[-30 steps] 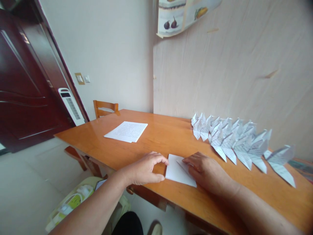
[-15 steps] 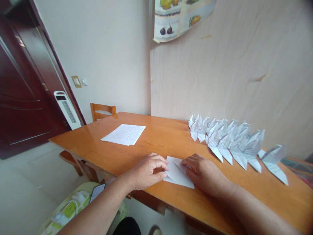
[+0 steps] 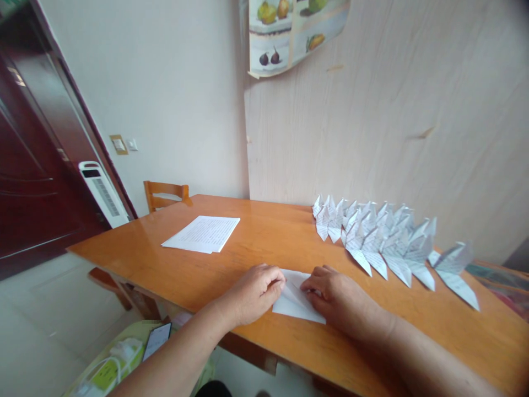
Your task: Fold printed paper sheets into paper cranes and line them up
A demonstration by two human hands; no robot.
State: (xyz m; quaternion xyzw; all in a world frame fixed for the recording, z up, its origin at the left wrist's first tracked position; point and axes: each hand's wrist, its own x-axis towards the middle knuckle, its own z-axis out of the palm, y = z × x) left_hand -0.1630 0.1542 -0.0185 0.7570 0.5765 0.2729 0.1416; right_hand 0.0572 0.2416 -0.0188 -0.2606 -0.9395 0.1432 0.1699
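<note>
A white sheet of paper point(image 3: 295, 310), partly folded, lies near the front edge of the wooden table point(image 3: 264, 237). My left hand point(image 3: 258, 293) is closed at its left side, thumb and forefinger pinching a flap of it. On the opposite side my right hand point(image 3: 339, 298) has its fingers curled down onto the paper, gripping its right part. Both hands cover portions of the sheet, so the exact fold is hard to make out. Beyond my right hand stand rows of folded paper pieces point(image 3: 397, 245) with pointed tips.
A stack of printed sheets point(image 3: 202, 234) lies on the table's left half. Below the left edge, a phone point(image 3: 157, 340) rests on a green stool point(image 3: 134, 331) with a white cable. A wooden chair point(image 3: 165, 193) stands behind the table, against the wall.
My left thumb and forefinger have closed together on the paper's flap, where they were apart before. My right hand stays on the paper's right side. The view has shifted slightly.
</note>
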